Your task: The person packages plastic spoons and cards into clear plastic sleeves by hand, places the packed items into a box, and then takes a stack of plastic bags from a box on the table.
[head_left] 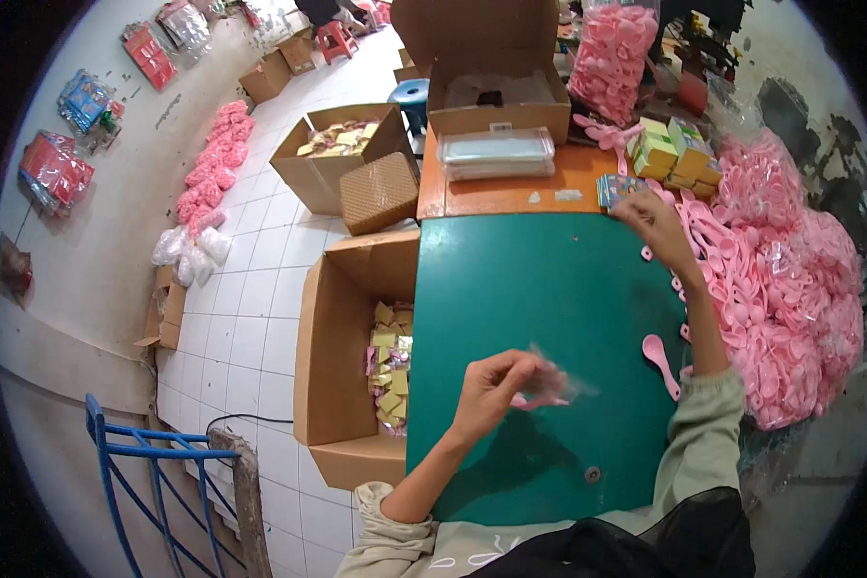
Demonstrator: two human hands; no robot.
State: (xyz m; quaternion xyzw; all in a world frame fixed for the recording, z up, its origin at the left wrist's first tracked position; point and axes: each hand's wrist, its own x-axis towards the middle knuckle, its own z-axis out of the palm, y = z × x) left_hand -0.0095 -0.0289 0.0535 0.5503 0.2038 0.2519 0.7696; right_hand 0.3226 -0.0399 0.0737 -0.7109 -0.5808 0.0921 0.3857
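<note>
My left hand [496,385] is closed in a pinch on a small clear plastic bag [573,384] above the green tabletop [511,279]. A pink spoon [541,402] shows at the bag, partly hidden by my fingers; I cannot tell if it lies fully inside. Farther up and to the right, my right hand [657,226] has its fingers bent together at the near edge of a stack of small printed cards [615,188]. Whether a card is between those fingertips cannot be made out. One loose pink spoon [659,364] lies by the table's right edge.
A large heap of pink spoons [742,270] covers the right side. Yellow boxes [679,154] and clear bags [496,152] sit at the back. Left of the table stands an open carton [342,299] holding packed pieces. Another filled carton [332,178] is on the floor.
</note>
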